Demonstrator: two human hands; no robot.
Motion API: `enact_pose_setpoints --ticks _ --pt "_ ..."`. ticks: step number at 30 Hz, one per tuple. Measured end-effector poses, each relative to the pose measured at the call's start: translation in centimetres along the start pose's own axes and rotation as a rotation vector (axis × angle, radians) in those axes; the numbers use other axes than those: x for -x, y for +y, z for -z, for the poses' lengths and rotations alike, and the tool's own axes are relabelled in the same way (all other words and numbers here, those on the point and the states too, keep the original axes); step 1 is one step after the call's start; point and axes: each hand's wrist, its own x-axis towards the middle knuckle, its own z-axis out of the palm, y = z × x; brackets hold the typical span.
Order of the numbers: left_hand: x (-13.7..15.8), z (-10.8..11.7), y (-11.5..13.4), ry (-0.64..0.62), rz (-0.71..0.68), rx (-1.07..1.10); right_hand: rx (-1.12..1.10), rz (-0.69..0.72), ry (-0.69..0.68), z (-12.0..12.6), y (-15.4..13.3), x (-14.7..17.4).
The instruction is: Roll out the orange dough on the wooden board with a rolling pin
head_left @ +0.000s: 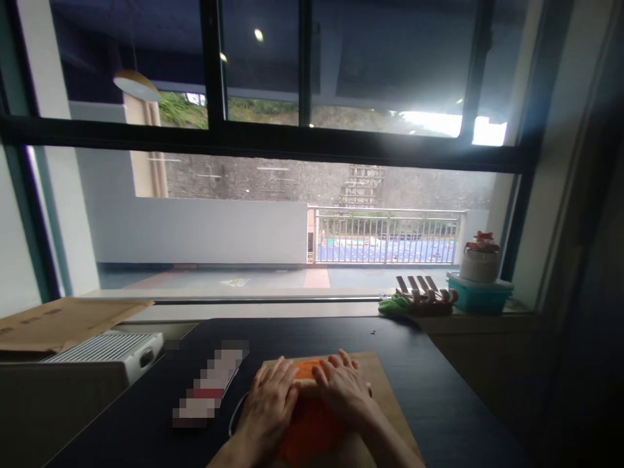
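1. Two hands, the left hand [273, 393] and the right hand [344, 383], lay palm down over one pale rolling pin [307, 389], fingers stretched toward the far side and not curled round it. The hands were apart, with a short stretch of pin showing between them.
2. Under the pin was one orange sheet [312, 426], showing both far and near of it. It looked flat, brighter at the far part and a deeper red-orange in the shade between the wrists; its outer edges were mostly hidden.
3. The sheet lay on one light brown board [390, 416], which stuck out to the right of the hands.
4. The board rested on a dark table [453, 403]. Left of the hands lay one flat thing [209, 383], blurred over.
5. Far left, beyond the table edge, one piece of cardboard [73, 318] lay on a white slatted unit [141, 354].
6. On the sill at far right were one green cloth [394, 305], one brown rack [424, 296] and one teal box [480, 292] with one jar [480, 265] on top.
7. Beyond the wide window stood a metal railing [387, 237].
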Motion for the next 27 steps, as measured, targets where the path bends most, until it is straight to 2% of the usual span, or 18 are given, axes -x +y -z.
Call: enact_pose_setpoints --ticks 4,7,11,17,20,23,27 --pt "-2.6 -0.9 0.2 0.026 0.073 -0.014 0.019 -0.04 -0.023 0.2 -0.1 -5.4" --pt "-3.6 -0.8 0.7 0.022 0.074 -0.012 0.038 -0.063 -0.045 0.1 0.4 -7.4" --pt "-2.2 -0.5 0.9 0.057 0.045 0.009 0.029 -0.042 -0.057 -0.2 0.5 -6.0" --pt "3.4 -0.4 -0.4 0.051 -0.002 0.013 0.039 0.03 0.14 -1.6 0.1 0.8" --pt "5.2 -0.7 -1.0 0.088 -0.053 0.006 0.025 0.059 0.177 -1.7 0.0 2.4" --pt "5.4 -1.2 -1.3 0.091 -0.044 -0.01 0.012 0.023 0.113 -1.3 -0.5 1.1" --pt "3.8 -1.9 -1.4 0.101 0.032 -0.045 -0.015 -0.014 0.049 -0.9 -1.5 -3.5"
